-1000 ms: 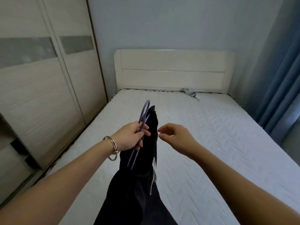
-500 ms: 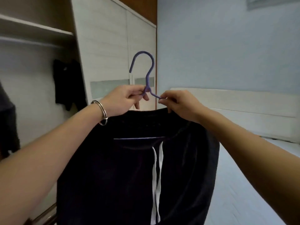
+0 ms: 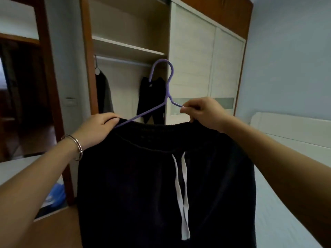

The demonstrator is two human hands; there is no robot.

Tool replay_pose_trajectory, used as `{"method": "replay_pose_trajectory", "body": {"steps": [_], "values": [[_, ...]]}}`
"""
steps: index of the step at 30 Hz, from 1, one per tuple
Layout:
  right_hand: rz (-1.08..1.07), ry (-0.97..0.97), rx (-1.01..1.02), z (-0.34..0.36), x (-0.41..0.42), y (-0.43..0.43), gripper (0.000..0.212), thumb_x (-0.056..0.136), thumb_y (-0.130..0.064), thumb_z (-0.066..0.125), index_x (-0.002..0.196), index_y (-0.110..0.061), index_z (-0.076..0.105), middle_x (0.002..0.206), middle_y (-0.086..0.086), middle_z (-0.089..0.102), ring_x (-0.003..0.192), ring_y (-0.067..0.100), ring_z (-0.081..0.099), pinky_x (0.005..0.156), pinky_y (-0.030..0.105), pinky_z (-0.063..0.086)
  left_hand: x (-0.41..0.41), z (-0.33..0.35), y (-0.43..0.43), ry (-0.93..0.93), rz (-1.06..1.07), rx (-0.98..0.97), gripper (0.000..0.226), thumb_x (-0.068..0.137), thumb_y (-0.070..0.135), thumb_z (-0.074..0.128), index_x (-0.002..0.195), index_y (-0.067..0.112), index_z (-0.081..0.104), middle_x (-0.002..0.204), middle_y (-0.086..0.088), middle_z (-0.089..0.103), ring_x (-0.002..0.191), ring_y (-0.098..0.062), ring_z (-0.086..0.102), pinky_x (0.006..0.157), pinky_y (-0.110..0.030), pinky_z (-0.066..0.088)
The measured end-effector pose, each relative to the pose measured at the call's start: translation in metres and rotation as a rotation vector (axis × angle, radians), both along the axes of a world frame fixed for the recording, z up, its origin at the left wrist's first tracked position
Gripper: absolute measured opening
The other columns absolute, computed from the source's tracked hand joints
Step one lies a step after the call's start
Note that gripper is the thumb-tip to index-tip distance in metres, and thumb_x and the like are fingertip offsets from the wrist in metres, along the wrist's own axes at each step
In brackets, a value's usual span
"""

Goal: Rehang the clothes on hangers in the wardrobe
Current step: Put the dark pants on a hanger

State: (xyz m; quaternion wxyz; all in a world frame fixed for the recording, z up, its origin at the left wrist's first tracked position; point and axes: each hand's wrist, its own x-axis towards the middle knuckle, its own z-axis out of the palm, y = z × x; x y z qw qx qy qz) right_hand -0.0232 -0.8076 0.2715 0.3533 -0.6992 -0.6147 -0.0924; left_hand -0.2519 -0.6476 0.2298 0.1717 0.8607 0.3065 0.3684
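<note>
- We face the open wardrobe (image 3: 129, 49), its sliding door (image 3: 193, 68) off to the right. Under the shelf runs the rail (image 3: 123, 61), where a grey garment (image 3: 104, 93) and a black garment (image 3: 152, 97) already hang, well apart.
- We judge the task partly done: those two look rehung, and the piece in our hands is under way. Whether more clothes wait elsewhere, we cannot tell.
- The dark trousers (image 3: 161, 185) hang in front of us, short of the wardrobe. The waistband is spread wide across the top and the white drawstring (image 3: 182, 185) dangles down the middle.
- The purple hanger (image 3: 168, 83) rises above the waistband with its hook upright and not yet on the rail. One arm runs down to each of our hands.
- As we read it, what is left for this piece is to settle the waistband, lift, and hook it over the rail.
- Our left hand (image 3: 100, 126) grips the left end of the waistband, fingers curled close together over fabric and hanger arm.
- Our right hand (image 3: 202, 111) pinches the right hanger arm between thumb and forefinger, fingertips (image 3: 184, 108) pressed tight. The lower fingers curl onto the waistband.
</note>
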Motion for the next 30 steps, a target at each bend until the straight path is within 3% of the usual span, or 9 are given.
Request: {"method": "replay_pose_trajectory", "body": {"steps": [4, 8, 11, 14, 16, 19, 24, 27, 30], "values": [[0.093, -0.043, -0.062, 0.003, -0.051, 0.068, 0.015, 0.092, -0.027, 0.052, 0.093, -0.022, 0.066, 0.065, -0.008, 0.056, 0.067, 0.012, 0.054, 0.058, 0.009, 0.037, -0.054, 0.015, 0.067, -0.074, 0.121, 0.025, 0.030, 0.095, 0.018, 0.040, 0.113, 0.006, 0.061, 0.116, -0.013, 0.062, 0.109, -0.028, 0.054, 0.083, -0.027, 0.035], [0.209, -0.070, -0.125, 0.004, -0.100, 0.127, 0.019, 0.093, -0.026, 0.050, 0.096, -0.017, 0.066, 0.069, -0.012, 0.057, 0.065, 0.000, 0.052, 0.061, 0.000, 0.036, -0.108, 0.030, 0.132, -0.065, 0.228, 0.021, 0.029, 0.094, 0.016, 0.041, 0.106, 0.004, 0.065, 0.113, -0.014, 0.064, 0.112, -0.029, 0.054, 0.091, -0.031, 0.038], [0.285, -0.005, -0.143, 0.002, -0.128, 0.164, 0.016, 0.094, -0.027, 0.049, 0.089, -0.023, 0.064, 0.073, -0.013, 0.059, 0.064, -0.010, 0.053, 0.063, 0.000, 0.037, -0.137, 0.029, 0.163, -0.055, 0.213, -0.072, 0.031, 0.096, 0.025, 0.039, 0.097, 0.012, 0.067, 0.100, -0.005, 0.060, 0.101, -0.020, 0.054, 0.081, -0.027, 0.037], [0.295, 0.132, -0.107, -0.008, -0.147, 0.201, 0.017, 0.093, -0.028, 0.051, 0.090, -0.022, 0.067, 0.073, -0.009, 0.059, 0.068, 0.001, 0.053, 0.065, 0.012, 0.041, -0.154, 0.018, 0.179, 0.102, 0.247, -0.044, 0.047, 0.096, 0.041, 0.029, 0.095, 0.013, 0.067, 0.091, -0.009, 0.060, 0.088, -0.021, 0.054, 0.063, -0.026, 0.037], [0.309, 0.203, -0.110, -0.016, -0.160, 0.226, 0.017, 0.092, -0.026, 0.052, 0.084, -0.022, 0.067, 0.070, -0.007, 0.058, 0.067, 0.005, 0.053, 0.067, 0.016, 0.042, -0.159, 0.010, 0.180, 0.138, 0.258, 0.093, 0.048, 0.096, 0.041, 0.027, 0.094, 0.010, 0.064, 0.085, -0.011, 0.061, 0.084, -0.027, 0.057, 0.068, -0.033, 0.042], [0.357, 0.271, -0.140, -0.023, -0.181, 0.263, 0.016, 0.091, -0.024, 0.055, 0.082, -0.021, 0.068, 0.071, -0.004, 0.058, 0.068, 0.007, 0.053, 0.071, 0.021, 0.048, -0.157, 0.004, 0.182, 0.054, 0.142, 0.150, 0.038, 0.094, 0.036, 0.037, 0.107, 0.009, 0.061, 0.096, -0.016, 0.063, 0.088, -0.030, 0.059, 0.080, -0.042, 0.046], [0.430, 0.261, -0.134, -0.024, -0.200, 0.312, 0.019, 0.090, -0.025, 0.057, 0.097, -0.013, 0.070, 0.072, -0.006, 0.060, 0.063, -0.001, 0.056, 0.055, 0.002, 0.046, -0.172, 0.003, 0.222, 0.057, 0.163, 0.175, 0.031, 0.094, 0.028, 0.043, 0.101, 0.007, 0.065, 0.101, -0.014, 0.064, 0.092, -0.024, 0.058, 0.081, -0.032, 0.042], [0.481, 0.217, -0.069, -0.020, -0.205, 0.343, 0.017, 0.089, -0.029, 0.058, 0.094, -0.018, 0.069, 0.077, -0.009, 0.063, 0.074, 0.003, 0.058, 0.073, 0.016, 0.048, -0.185, 0.007, 0.243, 0.023, 0.236, 0.300, 0.030, 0.094, 0.025, 0.044, 0.099, 0.006, 0.067, 0.100, -0.012, 0.066, 0.087, -0.016, 0.055, 0.075, -0.021, 0.035], [0.518, 0.203, -0.084, -0.014, -0.197, 0.376, 0.030, 0.087, -0.037, 0.057, 0.114, -0.024, 0.061, 0.103, -0.005, 0.064, 0.096, 0.009, 0.060, 0.092, 0.026, 0.047, -0.201, 0.018, 0.269, -0.004, 0.365, 0.400, 0.029, 0.094, 0.021, 0.043, 0.096, 0.005, 0.068, 0.099, -0.015, 0.066, 0.091, -0.024, 0.058, 0.072, -0.016, 0.029]]}}
